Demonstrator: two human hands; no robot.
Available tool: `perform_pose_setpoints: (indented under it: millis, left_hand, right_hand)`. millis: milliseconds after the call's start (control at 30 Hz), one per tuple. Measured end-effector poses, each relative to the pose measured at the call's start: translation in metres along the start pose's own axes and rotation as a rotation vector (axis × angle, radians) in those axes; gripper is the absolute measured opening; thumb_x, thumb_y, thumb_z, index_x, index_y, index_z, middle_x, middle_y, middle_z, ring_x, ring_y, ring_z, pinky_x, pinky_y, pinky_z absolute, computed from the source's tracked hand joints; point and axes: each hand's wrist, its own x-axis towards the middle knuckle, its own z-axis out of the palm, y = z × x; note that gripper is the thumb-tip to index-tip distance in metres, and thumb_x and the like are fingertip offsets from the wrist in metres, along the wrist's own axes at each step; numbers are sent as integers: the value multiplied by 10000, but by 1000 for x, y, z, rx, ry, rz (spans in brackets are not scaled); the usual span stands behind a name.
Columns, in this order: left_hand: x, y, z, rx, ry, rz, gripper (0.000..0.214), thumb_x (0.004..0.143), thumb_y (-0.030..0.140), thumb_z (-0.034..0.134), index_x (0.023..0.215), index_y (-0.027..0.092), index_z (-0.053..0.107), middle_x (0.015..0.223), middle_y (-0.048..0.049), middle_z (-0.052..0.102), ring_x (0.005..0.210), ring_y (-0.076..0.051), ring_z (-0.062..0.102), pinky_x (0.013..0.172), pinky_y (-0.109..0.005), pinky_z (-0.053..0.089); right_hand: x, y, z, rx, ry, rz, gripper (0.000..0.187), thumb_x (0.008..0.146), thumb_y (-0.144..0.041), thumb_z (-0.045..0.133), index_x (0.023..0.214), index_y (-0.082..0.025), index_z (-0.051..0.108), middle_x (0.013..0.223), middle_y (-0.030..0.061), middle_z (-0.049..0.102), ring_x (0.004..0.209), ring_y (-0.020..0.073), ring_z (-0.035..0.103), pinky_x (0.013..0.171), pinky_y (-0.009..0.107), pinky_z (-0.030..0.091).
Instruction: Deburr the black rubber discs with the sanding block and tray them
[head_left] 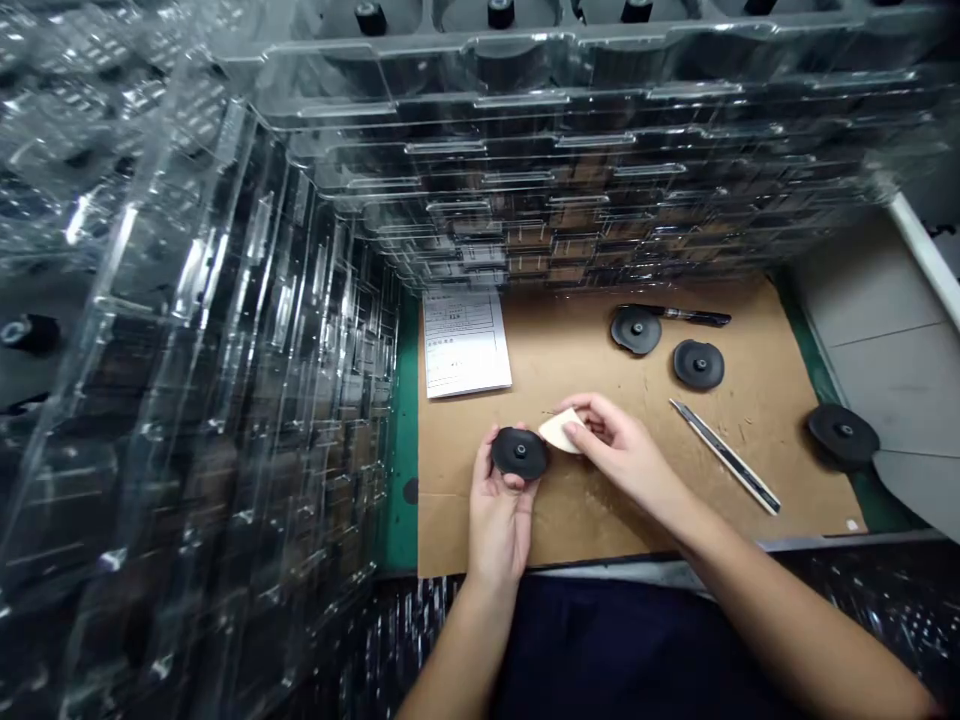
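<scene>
Stacked clear plastic trays fill the left, beside a printed paper form on a cardboard sheet. The half-open left hand cradles a black disc on its fingertips, a steady support for careful work. The right hand pinches a pale pad against the disc's edge, with a utility knife lying further right.

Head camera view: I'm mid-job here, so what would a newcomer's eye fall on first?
Tall stacks of clear plastic trays fill the left and far side of the view, around a brown cardboard sheet. At its near edge, the left hand holds a black disc, while the right hand pinches a pale scrap of material beside it. Three more black discs lie further right.
</scene>
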Motion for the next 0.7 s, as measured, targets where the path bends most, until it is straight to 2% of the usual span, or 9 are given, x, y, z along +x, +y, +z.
perform_pose_setpoints:
  millis: [100,200,267,367,433,500,567,700]
  left_hand:
    - [0,1,0,5,15,-13,484,722,211,717,1165,278,534,1215,-83,604,1189,-221,523,997,-330,420]
    - [0,1,0,8,15,-22,481,700,199,733,1137,276,547,1207,-80,608,1167,-224,541,962,-310,450]
    - [1,1,1,10,26,-16,489,691,204,742,1135,272,548,1206,-79,608,1183,-223,527,965,-300,446]
    - [1,1,1,9,44,-47,498,686,214,746,1134,289,542,1214,-73,601,1187,-255,524,989,-365,431]
    - [1,1,2,9,42,-62,519,669,233,760,1135,297,540,1224,-74,594,1177,-275,531,989,-398,429]
    - [1,1,2,20,47,-44,540,651,250,775,1138,290,545,1224,-78,594,1185,-262,524,981,-360,434]
    - [1,1,2,35,62,-26,540,646,256,778,1136,282,552,1213,-79,603,1200,-245,511,982,-325,429]
    - [0,2,2,21,44,-69,531,661,265,767,1139,314,539,1235,-71,589,1170,-282,537,1003,-412,411]
  right_hand:
    - [4,-8,11,-5,-12,-38,182,882,-225,442,1012,-189,565,967,41,658,873,152,617,784,255,467]
    - [1,-8,15,-22,-56,-56,157,866,-211,463,948,-211,597,881,13,674,789,146,628,716,238,476]
    - [0,-7,14,-43,-34,-39,175,882,-210,433,955,-202,591,883,25,674,785,155,626,710,253,476]
    - [-4,-9,12,-28,-60,-53,191,892,-202,422,999,-197,580,944,39,671,847,160,625,765,260,470]
    - [-5,-9,12,-6,-108,-53,179,892,-216,447,999,-213,590,897,10,678,757,135,626,702,228,472]
    - [-5,-9,12,-16,-88,-13,170,893,-229,453,983,-208,596,860,6,678,672,125,607,631,222,461]
    - [-6,-10,13,-45,-41,14,171,890,-227,452,983,-198,593,896,25,676,685,137,601,629,235,454]
    - [-8,-14,11,-29,-98,-55,178,894,-212,445,992,-212,594,889,11,674,673,126,595,626,226,448]
